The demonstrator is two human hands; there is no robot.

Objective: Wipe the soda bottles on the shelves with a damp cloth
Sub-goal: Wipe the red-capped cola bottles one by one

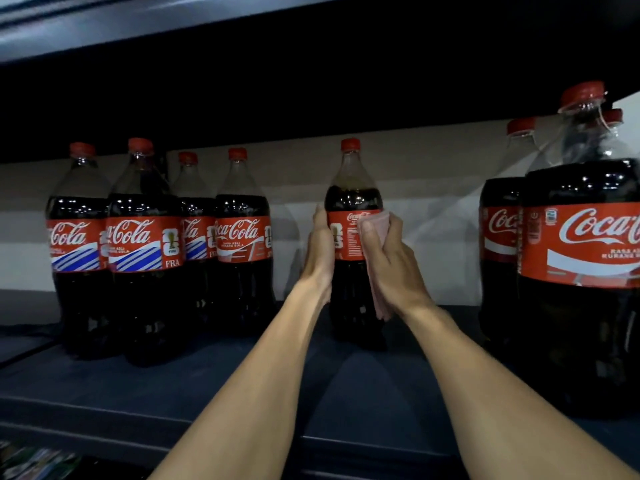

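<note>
A dark blue shelf point(242, 393) runs across in dim light, with the underside of another shelf point(104, 22) close above it and a pale back wall point(433, 174) behind. On the right stand the large bottles point(585, 271) of cola, at least three packed tight together with red labels and red caps, the nearest filling that side of the view. On the left are four bottles point(145, 251) of a slimmer kind, upright and touching in a loose cluster, two in front and two behind. Between the two groups, apart from both, the middle bottle point(351, 202) stands upright and alone towards the back of the shelf. Both bare forearms reach up to it. The left hand point(320, 247) cups its left side at label height, its grip curled round the body. The right hand point(391, 258) is at the bottle's right side, its grip closed on a folded pink cloth point(375, 220), thumb over the top fold, the cloth lying against the label and hanging down below the palm. The bottle's red cap point(350, 144) is on. Some colourful packets point(31, 462), too blurred to read, show below the shelf's front edge at lower left.
</note>
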